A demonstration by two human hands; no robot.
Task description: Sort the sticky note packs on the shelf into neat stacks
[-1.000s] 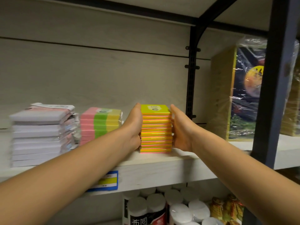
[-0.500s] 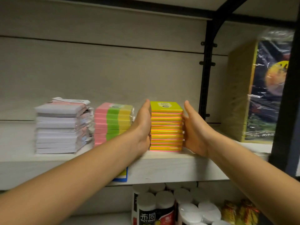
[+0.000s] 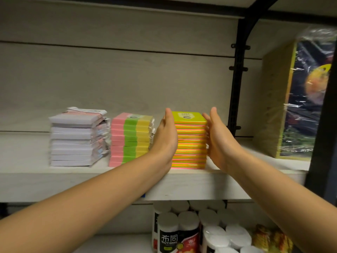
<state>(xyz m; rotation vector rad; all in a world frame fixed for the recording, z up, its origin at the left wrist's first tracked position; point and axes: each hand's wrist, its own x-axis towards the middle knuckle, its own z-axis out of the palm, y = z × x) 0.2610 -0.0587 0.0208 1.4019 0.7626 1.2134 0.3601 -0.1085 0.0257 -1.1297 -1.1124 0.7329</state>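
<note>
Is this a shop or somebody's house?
Probably a shop or stockroom: wrapped sticky note packs stacked on a shelf, a blue label peeking on its edge, and many alike bottles below.

The shelf [image 3: 182, 185] carries three stacks: one white stack [image 3: 76, 139], one pink-green-yellow stack [image 3: 131, 139], one neon-striped stack [image 3: 190, 143]. Two hands flank the last.

Bare shelf [image 3: 246, 159] right of neon stack [image 3: 189, 143]; tricolor stack [image 3: 131, 139] crowds left.
</note>
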